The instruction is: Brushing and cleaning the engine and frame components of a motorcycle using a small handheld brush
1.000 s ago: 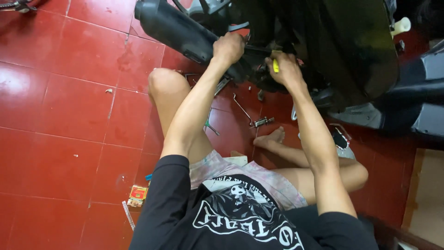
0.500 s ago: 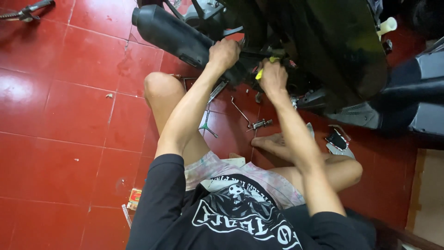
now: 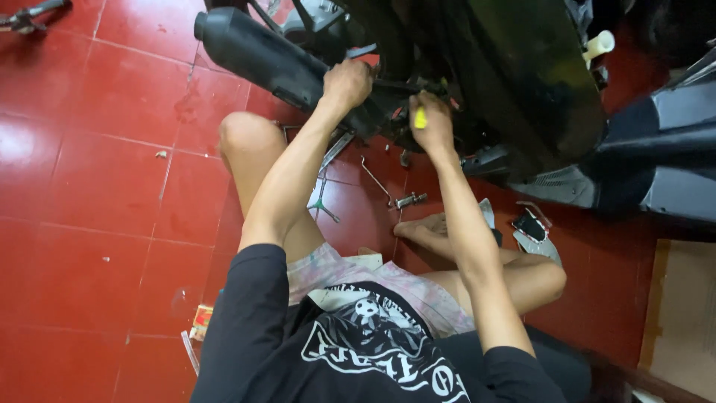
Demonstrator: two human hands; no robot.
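Red tiled floor (image 3: 89,194); bent wrench (image 3: 388,190); small carton (image 3: 201,322).

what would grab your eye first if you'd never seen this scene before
The black motorbike fills the top of the view over a red tiled floor. Both arms reach up into it: the left hand grips a dark part beside the black exhaust pipe, and the right hand holds a yellow-handled tool.

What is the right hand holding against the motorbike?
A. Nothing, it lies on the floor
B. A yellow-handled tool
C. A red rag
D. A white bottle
B: the right hand grips a yellow-handled tool at the dark underside of the motorbike, while the left hand holds a part beside the exhaust.
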